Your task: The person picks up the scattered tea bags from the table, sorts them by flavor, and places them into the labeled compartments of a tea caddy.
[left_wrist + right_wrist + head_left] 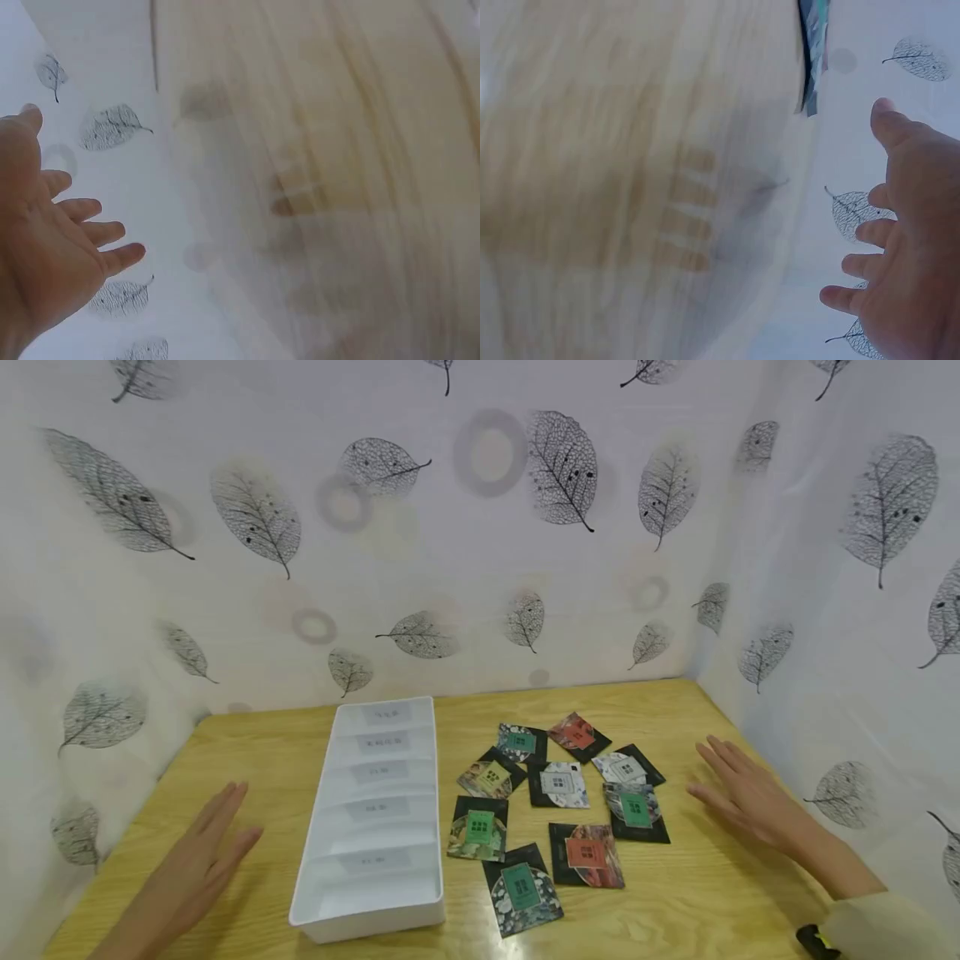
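Left hand (187,867) was over the worktop (258,747), fingers straight, nothing held. White tray (367,924) sat to its right, apart from it: five compartments in a row, each with a label too blurred to read. Next, nine flat packets (557,785) lay loosely spread, some overlapping; green-labelled packet (478,828) lay just beside the tray's right wall. Right hand (757,797) was right of the packets, fingers straight, holding nothing, near but clear of the right-hand teal-labelled packet (637,812).
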Motion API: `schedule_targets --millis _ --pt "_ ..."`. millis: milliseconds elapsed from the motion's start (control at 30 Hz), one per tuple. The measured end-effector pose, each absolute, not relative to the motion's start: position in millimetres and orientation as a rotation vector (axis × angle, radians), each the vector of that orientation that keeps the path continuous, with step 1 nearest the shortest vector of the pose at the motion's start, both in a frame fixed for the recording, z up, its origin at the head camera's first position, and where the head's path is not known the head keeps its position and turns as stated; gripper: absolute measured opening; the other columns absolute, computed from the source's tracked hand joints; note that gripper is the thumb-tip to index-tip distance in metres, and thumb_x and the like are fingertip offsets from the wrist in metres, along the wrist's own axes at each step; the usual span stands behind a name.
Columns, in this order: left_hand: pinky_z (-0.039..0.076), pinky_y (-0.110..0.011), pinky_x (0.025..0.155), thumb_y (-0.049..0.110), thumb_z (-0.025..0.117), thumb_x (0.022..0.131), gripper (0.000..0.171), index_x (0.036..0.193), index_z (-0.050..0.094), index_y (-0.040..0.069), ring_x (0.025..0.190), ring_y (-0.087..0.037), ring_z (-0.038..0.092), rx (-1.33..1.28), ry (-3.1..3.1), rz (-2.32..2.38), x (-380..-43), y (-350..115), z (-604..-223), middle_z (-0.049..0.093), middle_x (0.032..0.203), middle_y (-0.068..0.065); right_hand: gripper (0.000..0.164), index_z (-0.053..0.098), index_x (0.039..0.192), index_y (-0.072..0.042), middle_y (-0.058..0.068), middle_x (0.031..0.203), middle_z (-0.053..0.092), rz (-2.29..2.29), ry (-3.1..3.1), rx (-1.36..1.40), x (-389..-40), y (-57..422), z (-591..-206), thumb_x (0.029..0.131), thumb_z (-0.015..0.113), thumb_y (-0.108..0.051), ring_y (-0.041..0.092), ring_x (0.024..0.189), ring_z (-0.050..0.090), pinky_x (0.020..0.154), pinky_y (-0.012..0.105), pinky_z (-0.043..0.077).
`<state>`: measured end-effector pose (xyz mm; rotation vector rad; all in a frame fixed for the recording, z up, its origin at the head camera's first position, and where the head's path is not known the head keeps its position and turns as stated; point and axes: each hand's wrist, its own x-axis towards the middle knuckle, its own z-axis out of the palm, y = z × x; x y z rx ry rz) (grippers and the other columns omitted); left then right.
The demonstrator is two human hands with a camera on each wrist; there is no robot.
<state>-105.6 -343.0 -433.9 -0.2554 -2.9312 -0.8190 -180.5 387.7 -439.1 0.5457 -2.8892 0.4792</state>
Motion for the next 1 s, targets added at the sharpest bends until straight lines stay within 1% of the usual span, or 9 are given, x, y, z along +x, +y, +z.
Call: schedule_targets --millis 100,133,233,300,333,433,500,767,1000 --pt "0.024 -0.078 0.105 0.032 0.049 0.111 0.071 0.167 0.011 0.011 0.146 -0.058 0.022 -0.269 -2.888 -0.962 -105.9 -327.6 -427.1 0.018 0.166 -0.030 0.078 0.028 0.159 0.007 0.037 0.160 0.025 0.603 -2.917 0.529 -181.7 378.4 -432.8 0.104 0.064 -0.036 0.060 0.143 0.025 0.105 0.077 0.025" --pt "0.029 -0.069 0.111 0.031 0.050 0.111 0.070 0.167 0.013 0.010 0.145 -0.056 0.027 -0.279 -2.872 -0.989 -106.6 -322.0 -425.1 0.021 0.166 -0.029 0.078 0.028 0.159 0.007 0.038 0.159 0.026 0.638 -2.925 0.529 -182.2 374.5 -430.0 0.104 0.064 -0.036 0.061 0.141 0.026 0.105 0.077 0.026" --pt "0.045 -0.043 0.106 0.027 0.052 0.111 0.065 0.165 0.022 0.006 0.138 -0.050 0.042 -0.312 -2.818 -1.023 -109.1 -305.4 -419.2 0.032 0.162 -0.027 0.075 0.029 0.158 0.008 0.040 0.156 0.030 0.716 -2.944 0.543 -184.6 362.5 -421.4 0.106 0.062 -0.034 0.061 0.140 0.029 0.104 0.076 0.028" --pt "0.051 -0.037 0.097 0.026 0.052 0.111 0.063 0.163 0.026 0.003 0.133 -0.046 0.049 -0.323 -2.795 -1.032 -110.6 -295.6 -416.2 0.037 0.160 -0.026 0.072 0.032 0.156 0.010 0.039 0.155 0.033 0.744 -2.943 0.571 -187.7 354.2 -416.9 0.106 0.061 -0.033 0.060 0.139 0.031 0.105 0.075 0.029" --pt "0.052 -0.036 0.096 0.025 0.052 0.111 0.062 0.163 0.027 0.003 0.132 -0.046 0.051 -0.330 -2.781 -1.049 -111.4 -291.5 -415.0 0.038 0.160 -0.026 0.071 0.033 0.156 0.010 0.039 0.154 0.034 0.757 -2.943 0.582 -189.3 350.2 -415.4 0.107 0.060 -0.033 0.060 0.139 0.032 0.105 0.074 0.029" --pt "0.052 -0.055 0.095 0.025 0.052 0.111 0.061 0.161 0.028 0.000 0.130 -0.049 0.052 -0.334 -2.761 -1.113 -114.0 -280.8 -412.2 0.037 0.159 -0.027 0.069 0.035 0.155 0.009 0.036 0.154 0.037 0.769 -2.954 0.598 -194.2 339.3 -412.1 0.108 0.058 -0.035 0.057 0.140 0.033 0.107 0.072 0.030" --pt "0.049 -0.061 0.095 0.026 0.053 0.110 0.062 0.161 0.029 -0.002 0.130 -0.051 0.052 -0.324 -2.763 -1.147 -116.3 -275.0 -411.3 0.035 0.160 -0.029 0.068 0.036 0.156 0.007 0.034 0.155 0.038 0.770 -2.968 0.592 -197.3 332.6 -410.8 0.108 0.057 -0.037 0.056 0.141 0.034 0.108 0.071 0.030" --pt "0.050 -0.060 0.098 0.036 0.056 0.109 0.074 0.159 0.023 -0.008 0.131 -0.055 0.048 -0.293 -2.871 -1.245 -122.6 -262.2 -413.7 0.027 0.160 -0.034 0.061 0.041 0.152 0.008 0.033 0.152 0.043 0.730 -2.992 0.635 -213.2 315.1 -415.7 0.107 0.060 -0.029 0.054 0.140 0.037 0.109 0.069 0.032" --pt "0.055 -0.049 0.093 0.022 0.063 0.106 0.068 0.157 0.030 -0.009 0.124 -0.050 0.058 -0.413 -2.784 -1.263 -123.3 -256.7 -420.6 0.036 0.156 -0.032 0.057 0.046 0.148 0.010 0.035 0.149 0.046 0.679 -3.017 0.670 -222.9 309.0 -423.3 0.107 0.060 -0.027 0.055 0.138 0.039 0.109 0.069 0.033"
